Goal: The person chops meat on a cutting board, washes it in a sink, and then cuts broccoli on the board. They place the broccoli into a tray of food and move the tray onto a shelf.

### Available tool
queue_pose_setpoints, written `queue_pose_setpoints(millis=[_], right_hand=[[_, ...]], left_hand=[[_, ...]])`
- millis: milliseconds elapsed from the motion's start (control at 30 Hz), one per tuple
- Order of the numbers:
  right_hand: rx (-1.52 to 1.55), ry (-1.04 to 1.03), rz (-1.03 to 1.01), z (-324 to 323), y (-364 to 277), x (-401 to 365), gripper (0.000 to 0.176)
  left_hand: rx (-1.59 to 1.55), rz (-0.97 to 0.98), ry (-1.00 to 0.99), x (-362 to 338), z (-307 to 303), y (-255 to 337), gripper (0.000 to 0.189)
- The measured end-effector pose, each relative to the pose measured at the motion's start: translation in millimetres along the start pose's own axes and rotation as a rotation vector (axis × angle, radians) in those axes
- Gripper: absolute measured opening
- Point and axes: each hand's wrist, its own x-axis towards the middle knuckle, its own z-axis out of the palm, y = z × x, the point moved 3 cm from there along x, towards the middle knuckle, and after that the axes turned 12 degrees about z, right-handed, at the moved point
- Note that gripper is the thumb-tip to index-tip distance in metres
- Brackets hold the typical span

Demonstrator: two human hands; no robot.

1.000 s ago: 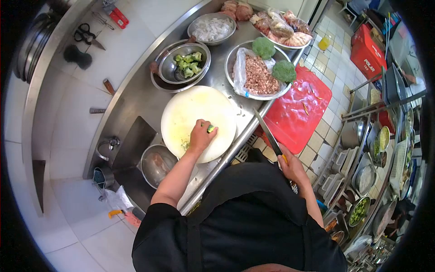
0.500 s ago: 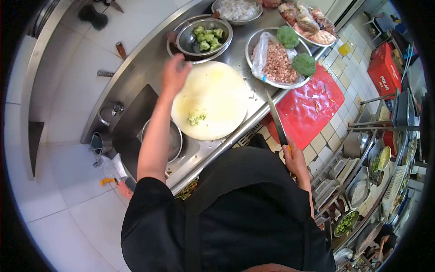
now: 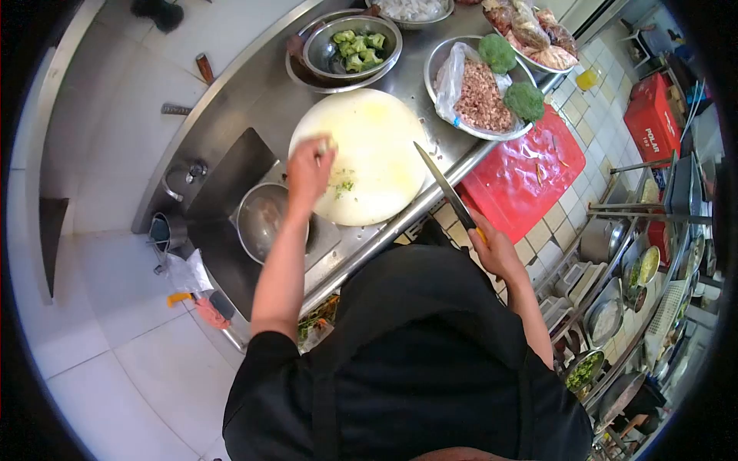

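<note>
The small pale-green vegetable piece (image 3: 327, 144) is at the tips of the left hand (image 3: 307, 175), whose fingers close together on it, just over the left rim of the round cream cutting board (image 3: 377, 146). Just right of these fingers, loose green crumbs (image 3: 344, 184) lie on the board. The right hand (image 3: 492, 250) wraps its fingers tightly around the handle of the long steel knife (image 3: 443, 187). Its blade hangs over the board's right edge, apart from the left fingers, probably for safety. Beyond the fingertips stands the steel bowl of green broccoli florets (image 3: 354, 46), within easy reach.
</note>
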Motion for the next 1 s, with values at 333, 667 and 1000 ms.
queue_pose_setpoints(millis=[333,667,1000], right_hand=[[-0.159,-0.032,-0.195,51,-56,54,0.054],[-0.209,-0.496,-0.498,88,-100,52,0.052],[-0.3,-0.028,-0.241,102,-112,110,0.043]], left_hand=[[-0.396,0.184,0.526,79,-84,66,0.051],[-0.378,0.056,0.444,32,-98,31,0.03],[-0.506,-0.013,0.253,34,-53,-10,0.031]])
